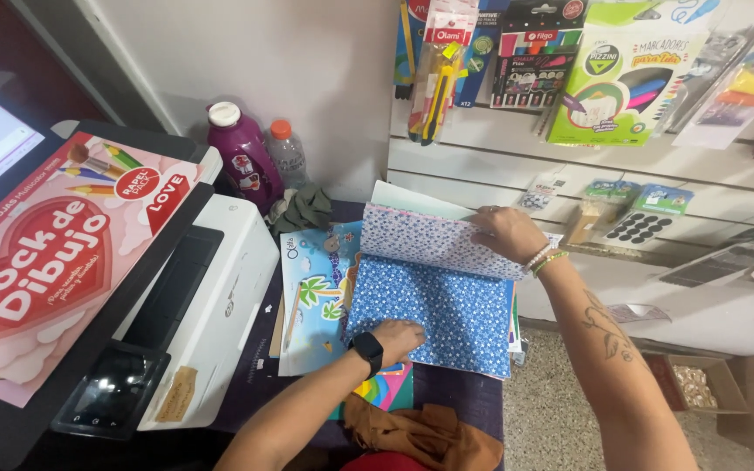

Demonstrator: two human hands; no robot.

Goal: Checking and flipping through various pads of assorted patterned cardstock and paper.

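Here the left hand [397, 338] presses flat on the blue patterned sheet [447, 314], steadying it, while the right hand [506, 231] pinches up the dotted sheet [434, 240] to bare it.

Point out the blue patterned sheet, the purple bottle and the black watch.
Blue sheet [455, 314]: head view, middle of the sheet.
Purple bottle [246, 161]: head view, its body.
Watch [368, 349]: head view, on the left wrist.

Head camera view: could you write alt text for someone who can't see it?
A person's left hand presses flat on a blue patterned sheet in a pad of decorated papers, while the right hand lifts back a paler dotted sheet. A white printer bearing a pink drawing pad stands at left.
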